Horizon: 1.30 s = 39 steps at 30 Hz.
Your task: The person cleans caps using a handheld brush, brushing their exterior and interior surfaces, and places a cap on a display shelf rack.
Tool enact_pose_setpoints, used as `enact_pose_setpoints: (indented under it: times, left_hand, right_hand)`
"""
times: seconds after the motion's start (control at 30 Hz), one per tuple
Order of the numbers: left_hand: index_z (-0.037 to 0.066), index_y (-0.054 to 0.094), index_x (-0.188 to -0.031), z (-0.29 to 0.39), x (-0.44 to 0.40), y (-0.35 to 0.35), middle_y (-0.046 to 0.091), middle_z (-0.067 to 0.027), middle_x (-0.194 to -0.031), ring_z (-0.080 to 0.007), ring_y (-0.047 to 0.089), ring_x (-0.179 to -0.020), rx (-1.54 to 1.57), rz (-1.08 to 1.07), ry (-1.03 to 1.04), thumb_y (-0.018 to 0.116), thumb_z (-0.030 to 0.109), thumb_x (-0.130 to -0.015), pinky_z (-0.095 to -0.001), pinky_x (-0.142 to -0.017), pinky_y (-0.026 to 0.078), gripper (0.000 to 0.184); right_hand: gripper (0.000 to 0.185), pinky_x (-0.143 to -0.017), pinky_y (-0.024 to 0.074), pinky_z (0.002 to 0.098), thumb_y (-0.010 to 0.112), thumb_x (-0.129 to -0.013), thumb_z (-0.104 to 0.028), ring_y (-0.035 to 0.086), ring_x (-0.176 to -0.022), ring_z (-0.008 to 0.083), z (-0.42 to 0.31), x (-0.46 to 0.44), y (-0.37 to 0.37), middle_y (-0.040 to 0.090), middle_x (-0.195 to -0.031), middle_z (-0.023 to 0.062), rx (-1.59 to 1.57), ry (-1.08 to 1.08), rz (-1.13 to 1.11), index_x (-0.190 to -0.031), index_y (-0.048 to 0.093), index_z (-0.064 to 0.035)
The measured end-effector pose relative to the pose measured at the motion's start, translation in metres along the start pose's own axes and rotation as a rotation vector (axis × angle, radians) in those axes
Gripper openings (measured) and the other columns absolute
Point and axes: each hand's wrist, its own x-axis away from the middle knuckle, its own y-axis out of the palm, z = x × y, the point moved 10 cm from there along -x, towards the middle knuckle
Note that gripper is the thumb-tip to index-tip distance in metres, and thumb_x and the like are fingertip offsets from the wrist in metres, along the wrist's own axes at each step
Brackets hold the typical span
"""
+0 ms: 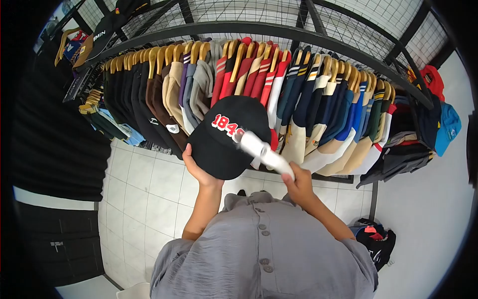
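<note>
Now, black cap (224, 145): our left hand (200, 172) grips its brim, mid-frame.
White tool (270, 157): our right hand (301, 187) clasps its lower-right end.

Most likely a clothing shop or its stockroom: jackets (296, 112) in many colours hang tightly packed on wooden hangers (237, 62) along a black metal rack (239, 28), a dark lettered cap (105, 42) sits at one end, and a long black curtain (59, 129) borders the white tiled floor (132, 184)
</note>
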Motion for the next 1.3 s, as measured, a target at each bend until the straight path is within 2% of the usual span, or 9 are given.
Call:
enact_pose_setpoints:
  times: [0.13,0.23,0.37,0.53,0.63,0.73,0.87,1.2,1.3]
  left_hand:
    - [-0.001,0.049,-0.121,-0.02,-0.02,-0.027,0.055,-0.016,-0.12,-0.0285,0.055,-0.109,0.015,-0.045,-0.134,0.043,0.048,-0.085,-0.0373,-0.095,0.042,0.061]
    - [-0.001,0.05,-0.121,-0.017,-0.008,-0.007,0.055,-0.0156,-0.12,-0.0276,0.055,-0.109,0.048,0.004,-0.118,0.041,0.048,-0.087,-0.0362,-0.096,0.042,0.06]
    - [-0.001,0.043,-0.127,-0.01,0.018,0.031,0.052,-0.0125,-0.122,-0.0219,0.051,-0.113,-0.305,-0.19,0.133,0.026,0.044,-0.096,-0.0338,-0.097,0.039,0.057]
    - [0.0,0.036,-0.132,-0.03,0.021,0.01,0.047,-0.0122,-0.129,-0.0216,0.046,-0.12,-0.355,-0.482,0.052,0.022,0.055,-0.095,-0.0351,-0.102,0.035,0.069]
    - [0.0,0.031,-0.135,-0.019,0.033,0.038,0.044,-0.0121,-0.132,-0.0228,0.043,-0.122,-0.478,-0.479,0.155,0.025,0.061,-0.092,-0.0363,-0.103,0.033,0.075]
    - [0.002,0.032,-0.134,-0.034,0.026,0.007,0.045,-0.0103,-0.129,-0.0213,0.044,-0.12,-0.359,-0.57,0.019,0.028,0.064,-0.09,-0.0365,-0.101,0.035,0.077]
    - [0.001,0.027,-0.137,-0.021,0.031,0.019,0.039,-0.01,-0.135,-0.0217,0.04,-0.125,-0.533,-0.49,0.195,0.026,0.071,-0.085,-0.0354,-0.103,0.031,0.087]
    - [-0.001,0.027,-0.138,0.008,0.013,0.025,0.037,-0.0135,-0.139,-0.0263,0.036,-0.129,-0.37,-0.441,0.274,0.018,0.061,-0.092,-0.0388,-0.107,0.027,0.077]
    - [-0.006,0.029,-0.135,-0.035,0.023,0.017,0.039,-0.0209,-0.136,-0.0291,0.039,-0.126,-1.159,-0.707,0.285,0.036,0.058,-0.089,-0.0367,-0.103,0.03,0.08]
  right_hand:
    - [0.038,-0.049,0.0416,0.0371,0.066,-0.079,-0.04,0.054,-0.05,0.032,-0.015,0.016,0.038,0.051,-0.055,0.0144,0.11,-0.222,-0.397,-0.08,0.055,-0.0035]
    - [0.038,-0.048,0.0403,0.0372,0.068,-0.078,-0.038,0.053,-0.049,0.0318,-0.048,0.019,0.015,0.05,-0.053,0.0135,0.195,-0.404,-0.251,-0.078,0.054,-0.0037]
    - [0.032,-0.049,0.0416,0.038,0.063,-0.084,-0.032,0.055,-0.052,0.0333,-0.038,-0.01,-0.009,0.054,-0.058,0.0159,0.303,0.001,-0.036,-0.08,0.051,-0.0024]
    - [0.031,-0.05,0.0414,0.0378,0.053,-0.091,-0.031,0.056,-0.054,0.0348,-0.051,-0.002,0.008,0.055,-0.061,0.0182,0.098,-0.105,-0.23,-0.087,0.052,-0.0006]
    - [0.032,-0.051,0.0399,0.0365,0.048,-0.094,-0.031,0.055,-0.051,0.0313,-0.042,-0.011,-0.007,0.053,-0.059,0.0168,0.041,0.008,-0.041,-0.09,0.053,0.0005]
    - [0.038,-0.048,0.0358,0.0324,0.043,-0.096,-0.035,0.039,-0.046,0.0206,-0.043,-0.003,0.032,0.042,-0.053,0.0107,-0.23,-0.023,-0.335,-0.087,0.053,0.001]
    - [0.039,-0.047,0.035,0.0349,0.043,-0.096,-0.036,0.043,-0.046,0.0223,-0.047,-0.015,0.003,0.042,-0.053,0.013,-0.099,0.023,-0.018,-0.084,0.049,0.0007]
    - [0.037,-0.05,0.0367,0.0373,0.041,-0.097,-0.034,0.045,-0.049,0.0289,-0.024,0.004,0.039,0.047,-0.056,0.0151,-0.073,0.016,-0.195,-0.088,0.048,0.001]
    - [0.037,-0.047,0.0348,0.037,0.041,-0.097,-0.034,0.043,-0.045,0.0273,-0.036,-0.014,0.025,0.046,-0.054,0.0128,-0.106,0.017,-0.055,-0.088,0.048,0.0015]
